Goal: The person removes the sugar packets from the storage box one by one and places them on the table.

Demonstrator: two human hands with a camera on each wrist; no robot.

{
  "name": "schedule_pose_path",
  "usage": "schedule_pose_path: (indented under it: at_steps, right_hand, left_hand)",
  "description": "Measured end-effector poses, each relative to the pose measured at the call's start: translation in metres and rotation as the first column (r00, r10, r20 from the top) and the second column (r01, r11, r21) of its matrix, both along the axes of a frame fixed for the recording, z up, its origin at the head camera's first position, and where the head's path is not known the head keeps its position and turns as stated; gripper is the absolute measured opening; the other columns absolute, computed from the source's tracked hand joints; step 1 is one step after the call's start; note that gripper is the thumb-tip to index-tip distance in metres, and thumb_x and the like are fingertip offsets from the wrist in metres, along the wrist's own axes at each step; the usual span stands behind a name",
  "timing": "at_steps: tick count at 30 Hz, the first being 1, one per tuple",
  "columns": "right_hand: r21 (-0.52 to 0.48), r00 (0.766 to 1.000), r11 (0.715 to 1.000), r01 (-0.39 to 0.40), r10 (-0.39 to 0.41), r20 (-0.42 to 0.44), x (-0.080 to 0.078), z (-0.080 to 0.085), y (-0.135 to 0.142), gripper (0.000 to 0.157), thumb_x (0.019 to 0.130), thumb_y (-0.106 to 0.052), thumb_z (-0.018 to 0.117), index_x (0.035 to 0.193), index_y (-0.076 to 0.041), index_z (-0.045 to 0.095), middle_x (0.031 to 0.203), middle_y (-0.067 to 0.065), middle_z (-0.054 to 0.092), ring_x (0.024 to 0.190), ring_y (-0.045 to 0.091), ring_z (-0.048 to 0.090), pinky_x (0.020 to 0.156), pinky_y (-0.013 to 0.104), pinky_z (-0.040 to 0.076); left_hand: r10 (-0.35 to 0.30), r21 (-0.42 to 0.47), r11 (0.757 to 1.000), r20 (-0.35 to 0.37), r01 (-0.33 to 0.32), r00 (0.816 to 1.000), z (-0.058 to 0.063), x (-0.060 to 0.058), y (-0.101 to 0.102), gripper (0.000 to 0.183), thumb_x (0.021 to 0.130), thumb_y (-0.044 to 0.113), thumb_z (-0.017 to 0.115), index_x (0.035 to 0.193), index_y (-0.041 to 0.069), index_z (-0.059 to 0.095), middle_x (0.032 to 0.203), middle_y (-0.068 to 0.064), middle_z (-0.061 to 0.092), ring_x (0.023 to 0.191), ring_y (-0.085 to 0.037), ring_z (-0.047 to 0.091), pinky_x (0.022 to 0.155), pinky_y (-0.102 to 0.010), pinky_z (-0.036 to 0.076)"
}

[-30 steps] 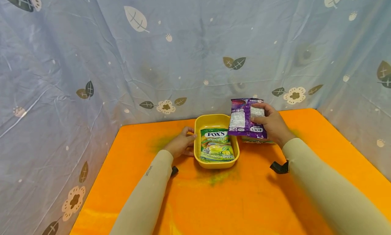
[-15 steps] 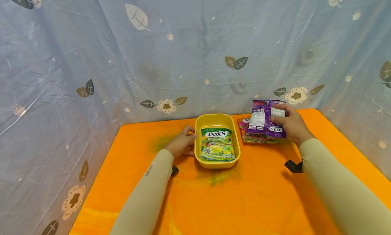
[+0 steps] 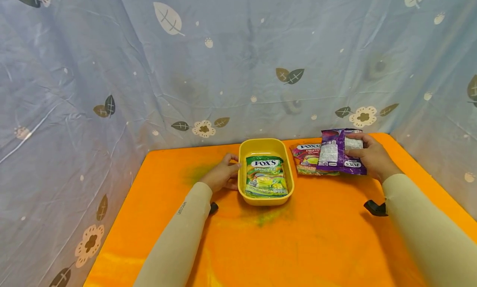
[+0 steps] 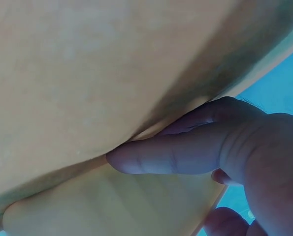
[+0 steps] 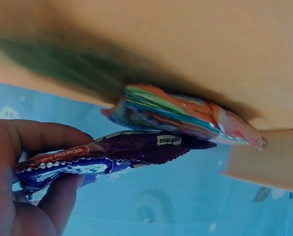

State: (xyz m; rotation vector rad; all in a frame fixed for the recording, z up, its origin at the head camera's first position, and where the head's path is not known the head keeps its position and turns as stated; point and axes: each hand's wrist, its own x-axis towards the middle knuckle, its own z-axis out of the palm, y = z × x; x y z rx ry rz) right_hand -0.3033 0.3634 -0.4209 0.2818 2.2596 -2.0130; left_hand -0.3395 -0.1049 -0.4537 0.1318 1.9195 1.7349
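The left hand (image 3: 222,173) holds the left side of a yellow plastic tub (image 3: 266,201), fingertips at its rim; the left wrist view shows a straight digit (image 4: 166,153) along the outer wall. Inside the tub lies a green Fox's Spring Tea candy bag (image 3: 265,177). The right hand (image 3: 374,156) pinches a purple Fox's candy bag (image 3: 337,150) by its right edge, printed back facing up. That bag overlaps a red Fox's Fruits candy bag (image 3: 308,154) on the table; in the right wrist view their edges lie close together, with the other bag's colourful edge (image 5: 185,115) in sight.
An orange table (image 3: 283,249) bears everything. Blue curtains (image 3: 231,63) printed with leaves and flowers hang behind and at both sides. Black wrist-camera parts (image 3: 375,208) stick out beneath the pale sleeves.
The right hand has carried the purple candy bag rightward and slightly lower, away from the tub, uncovering more of the red candy bag. The left hand and tub have barely moved.
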Motion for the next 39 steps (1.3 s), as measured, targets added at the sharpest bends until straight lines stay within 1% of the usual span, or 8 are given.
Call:
schedule_pose_path:
  at_steps: [10,17,20,25,27,31,33,39]
  right_hand:
    - [0.067,0.999,0.996,-0.053,0.053,0.011,-0.001,-0.003,0.014,0.059,0.094,-0.022,0.063,0.145,-0.031,0.035,0.136,0.009,0.029,0.091,0.024,0.062,0.079,0.046,0.053]
    - [0.118,0.99,0.984,-0.13,0.123,0.065,-0.003,-0.002,0.025,0.059,0.095,-0.025,0.062,0.145,-0.032,0.032,0.146,0.018,0.02,0.094,0.026,0.062,0.08,0.045,0.053]
    - [0.131,0.986,0.979,-0.157,0.149,0.069,-0.003,-0.002,0.031,0.058,0.096,-0.024,0.061,0.145,-0.03,0.031,0.147,0.02,0.018,0.092,0.025,0.063,0.079,0.045,0.053]
    - [0.134,0.984,0.976,-0.172,0.163,0.074,0.0,-0.005,0.038,0.058,0.096,-0.024,0.06,0.145,-0.028,0.03,0.146,0.019,0.017,0.091,0.023,0.062,0.079,0.044,0.053]
    - [0.139,0.983,0.974,-0.177,0.167,0.079,0.001,-0.005,0.04,0.057,0.097,-0.024,0.059,0.145,-0.028,0.029,0.146,0.019,0.017,0.092,0.023,0.062,0.079,0.043,0.053]
    - [0.156,0.979,0.969,-0.194,0.18,0.094,0.002,-0.005,0.044,0.056,0.098,-0.024,0.058,0.145,-0.029,0.029,0.141,0.021,0.023,0.092,0.025,0.061,0.079,0.044,0.053]
    - [0.186,0.976,0.96,-0.208,0.192,0.1,0.003,-0.003,0.045,0.055,0.098,-0.023,0.058,0.144,-0.028,0.028,0.139,0.022,0.025,0.092,0.026,0.061,0.078,0.043,0.054]
    - [0.29,0.968,0.924,-0.25,0.232,0.094,0.002,-0.004,0.051,0.056,0.098,-0.02,0.056,0.145,-0.018,0.025,0.136,0.024,0.028,0.092,0.03,0.057,0.075,0.041,0.054]
  left_hand:
    - [0.002,-0.013,1.0,0.0,-0.002,1.0,0.0,0.0,-0.002,0.032,0.101,0.03,0.049,0.127,0.021,0.032,0.119,-0.017,0.056,0.1,-0.03,0.062,0.069,-0.049,0.055]
    - [-0.03,-0.021,0.999,-0.003,0.03,1.0,0.026,0.017,0.001,0.041,0.103,0.026,0.046,0.135,0.011,0.026,0.126,-0.022,0.051,0.107,-0.032,0.059,0.078,-0.054,0.052]
    - [-0.032,-0.027,0.999,-0.001,0.032,0.999,0.022,0.012,0.001,0.041,0.102,0.026,0.047,0.135,0.012,0.026,0.129,-0.019,0.048,0.108,-0.032,0.058,0.078,-0.054,0.052]
    - [-0.035,-0.014,0.999,-0.002,0.035,0.999,0.008,0.004,0.001,0.039,0.102,0.028,0.047,0.134,0.016,0.028,0.129,-0.02,0.05,0.108,-0.034,0.058,0.073,-0.052,0.053]
    - [-0.033,-0.007,0.999,-0.003,0.033,0.999,0.006,0.003,0.001,0.038,0.102,0.029,0.047,0.134,0.018,0.029,0.128,-0.02,0.051,0.107,-0.034,0.058,0.072,-0.052,0.054]
    - [-0.018,-0.006,1.0,-0.016,0.018,1.0,0.004,0.002,0.001,0.036,0.102,0.029,0.049,0.131,0.019,0.031,0.125,-0.018,0.052,0.103,-0.032,0.06,0.069,-0.05,0.054]
    - [-0.014,-0.01,1.0,-0.018,0.014,1.0,0.003,0.003,0.001,0.035,0.101,0.029,0.049,0.13,0.019,0.032,0.121,-0.019,0.055,0.101,-0.031,0.061,0.069,-0.05,0.055]
    - [-0.001,-0.017,1.0,-0.011,0.0,1.0,0.002,0.004,0.0,0.031,0.101,0.029,0.05,0.126,0.021,0.033,0.115,-0.019,0.059,0.097,-0.029,0.063,0.069,-0.049,0.055]
